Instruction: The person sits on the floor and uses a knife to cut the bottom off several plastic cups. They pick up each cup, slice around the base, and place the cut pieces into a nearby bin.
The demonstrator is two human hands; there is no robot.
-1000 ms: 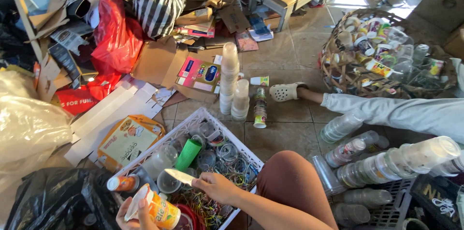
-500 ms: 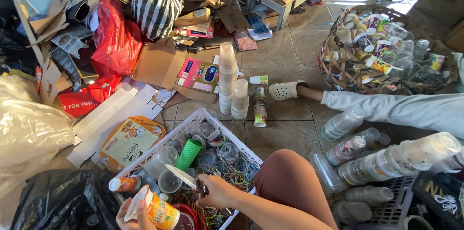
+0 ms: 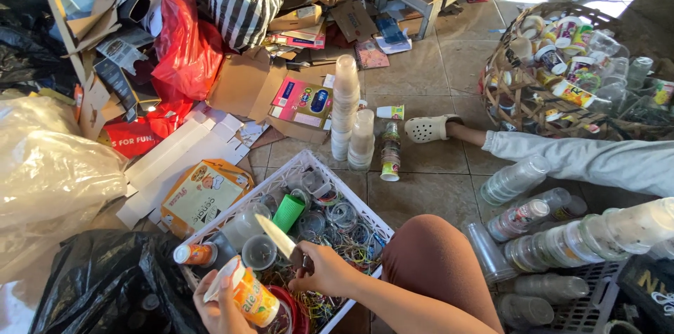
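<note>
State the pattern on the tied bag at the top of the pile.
The bag has black and white stripes, seen best in the head view.

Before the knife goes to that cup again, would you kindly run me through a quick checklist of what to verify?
1. Right hand grips the knife by its handle: ok.
2. Blade points away from the body, over the white crate: ok.
3. Left hand holds the orange-and-white cup firmly: ok.
4. Left fingers clear of the blade's path: cannot tell, they wrap near the cup's rim.
5. The other person's foot in the pale clog is well away from the knife: ok.
6. Stacked cups standing upright beyond the crate: ok.
</note>
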